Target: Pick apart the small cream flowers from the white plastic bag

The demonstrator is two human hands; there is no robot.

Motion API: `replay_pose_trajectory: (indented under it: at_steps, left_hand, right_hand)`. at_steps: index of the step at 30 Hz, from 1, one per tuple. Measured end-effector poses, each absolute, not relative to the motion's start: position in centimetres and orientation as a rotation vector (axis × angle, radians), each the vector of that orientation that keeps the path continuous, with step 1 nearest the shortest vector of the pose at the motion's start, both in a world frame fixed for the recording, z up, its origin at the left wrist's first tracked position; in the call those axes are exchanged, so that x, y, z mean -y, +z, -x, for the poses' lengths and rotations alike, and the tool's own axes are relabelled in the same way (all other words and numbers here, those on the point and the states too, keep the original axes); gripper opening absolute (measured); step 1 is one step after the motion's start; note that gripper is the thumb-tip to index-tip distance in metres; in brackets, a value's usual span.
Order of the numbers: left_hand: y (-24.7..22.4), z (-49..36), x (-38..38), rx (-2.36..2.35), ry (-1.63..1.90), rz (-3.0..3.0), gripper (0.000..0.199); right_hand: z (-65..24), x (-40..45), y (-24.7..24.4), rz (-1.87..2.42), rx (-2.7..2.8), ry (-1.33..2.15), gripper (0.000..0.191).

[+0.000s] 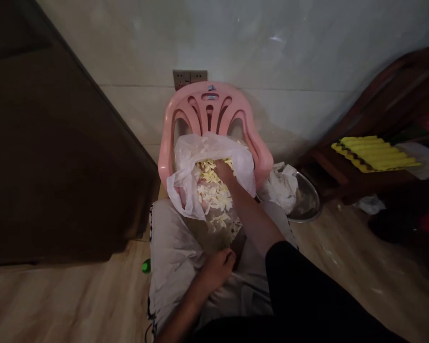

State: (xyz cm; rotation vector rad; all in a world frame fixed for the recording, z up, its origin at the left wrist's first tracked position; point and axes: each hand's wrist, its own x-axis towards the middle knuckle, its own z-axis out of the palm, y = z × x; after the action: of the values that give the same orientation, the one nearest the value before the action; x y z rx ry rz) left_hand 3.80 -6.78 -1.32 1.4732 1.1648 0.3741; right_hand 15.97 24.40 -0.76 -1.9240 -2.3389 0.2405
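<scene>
A white plastic bag lies spread open on the seat of a pink plastic chair. Pale yellow and white flowers fill it, and a few lie loose at its near edge. My right hand reaches into the bag among the flowers, its fingers hidden there. Over my lap, just short of the loose flowers, my left hand is closed with curled fingers. Whatever it may hold is too dark to make out.
To the right of the chair, a metal basin on the floor holds a crumpled white bag. A yellow ridged piece rests on a dark wooden chair. Dark furniture stands at left, near a green cap.
</scene>
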Motion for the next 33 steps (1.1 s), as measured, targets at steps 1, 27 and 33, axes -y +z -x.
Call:
replay_pose_trajectory:
  at_steps: [1,27,33]
  left_hand:
    - [-1.3,-3.8,6.9,-1.170,0.336,-1.492,0.037]
    - [-5.4,-4.6,3.4,-1.296,0.705,-1.151,0.025]
    - [-5.9,-3.0,1.9,-1.330,0.930,-1.107,0.044]
  right_hand:
    - [-16.0,-24.3,-0.9,1.895,2.307,0.244,0.040]
    - [-17.1,-20.7,-0.8,1.417,1.669,0.337,0.016]
    - [-14.9,-17.8,0.6,1.359,1.473,0.426,0.017]
